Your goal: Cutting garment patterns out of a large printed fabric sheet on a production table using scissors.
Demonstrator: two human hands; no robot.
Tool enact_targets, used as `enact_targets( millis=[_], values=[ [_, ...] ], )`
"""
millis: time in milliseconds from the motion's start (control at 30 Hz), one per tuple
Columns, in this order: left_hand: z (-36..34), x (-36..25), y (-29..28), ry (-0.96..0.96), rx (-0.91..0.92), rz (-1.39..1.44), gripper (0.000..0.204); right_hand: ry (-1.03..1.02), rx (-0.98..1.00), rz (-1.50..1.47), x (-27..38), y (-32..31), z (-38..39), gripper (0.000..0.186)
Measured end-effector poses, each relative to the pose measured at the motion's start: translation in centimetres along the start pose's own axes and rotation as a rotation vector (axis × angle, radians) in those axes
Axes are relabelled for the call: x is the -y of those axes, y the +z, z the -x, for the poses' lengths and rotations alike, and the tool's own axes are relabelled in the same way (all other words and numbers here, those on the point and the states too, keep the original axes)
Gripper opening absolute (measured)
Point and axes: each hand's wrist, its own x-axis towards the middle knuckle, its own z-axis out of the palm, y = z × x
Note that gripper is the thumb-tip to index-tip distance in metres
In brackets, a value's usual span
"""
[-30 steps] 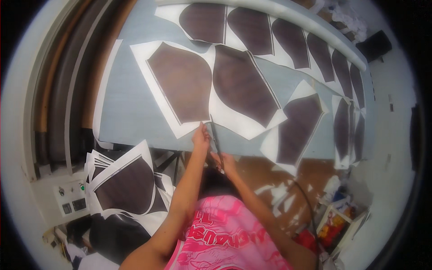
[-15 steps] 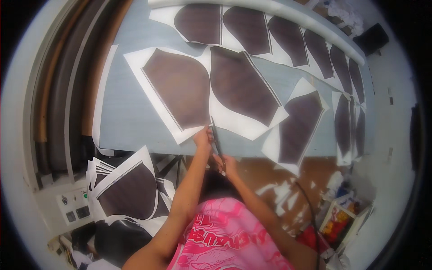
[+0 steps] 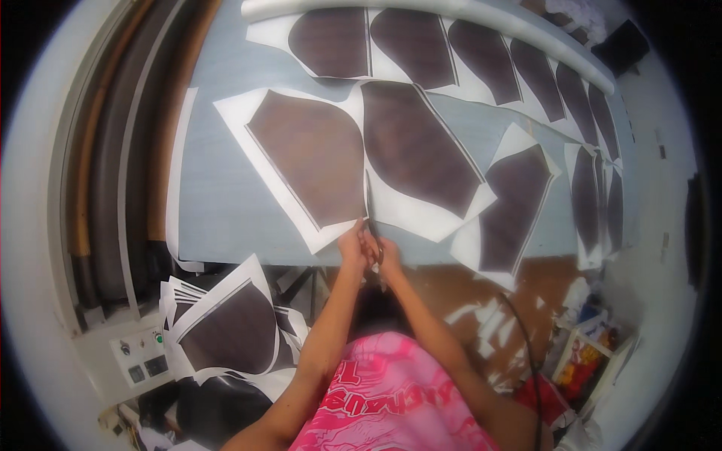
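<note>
My left hand (image 3: 351, 245) pinches the sheet (image 3: 307, 161) at its six-o'clock edge; my right hand (image 3: 388, 258) grips scissors (image 3: 370, 204), blades toward twelve.

scissors (image 3: 372, 225): dark metal | printed sheet (image 3: 304, 158): paper-like, matt | tabletop (image 3: 214, 207): smooth, matt | shirt (image 3: 391, 376): cloth

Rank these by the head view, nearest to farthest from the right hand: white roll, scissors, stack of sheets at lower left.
From the right hand:
1. Scissors, held in it.
2. Stack of sheets, lower left, off the table.
3. White roll, along the table's far edge.
</note>
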Motion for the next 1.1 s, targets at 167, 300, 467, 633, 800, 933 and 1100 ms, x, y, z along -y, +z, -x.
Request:
enact_targets(
  millis=[167, 300, 467, 633, 800, 933, 1100],
  values=[
    [0.9, -0.8, 0.7, -0.016, 0.006, 0.002, 0.045, 0.040, -0.030, -0.030, 0.5, 0.5, -1.5, 0.038],
    [0.5, -0.8, 0.4, 0.073, 0.022, -0.049, 0.034, 0.032, 0.007, -0.038, 1.6, 1.2, -2.2, 0.039],
    [0.9, -1.1, 0.6, 0.083, 0.077, -0.041, 0.019, 0.036, 0.014, -0.006, 3.3, 1.0, -3.2, 0.041],
    [0.7, -0.8, 1.2, 0.175, 0.030, -0.067, 0.024, 0.031, 0.008, -0.058, 3.8, 0.3, -4.1, 0.046],
    [-0.7, -0.7, 0.2, 0.215, -0.036, -0.074, 0.017, 0.028, 0.023, 0.015, 5.2, 0.7, -4.2, 0.046],
    [0.1, -0.4, 1.0, 0.240, -0.019, -0.082, 0.014, 0.016, -0.006, 0.116, 5.6, 0.0, -5.1, 0.039],
    [-0.3, -0.7, 0.5, 0.226, -0.029, -0.088, 0.017, -0.028, 0.027, 0.114, 6.4, 0.1, -6.3, 0.049]
  ],
)
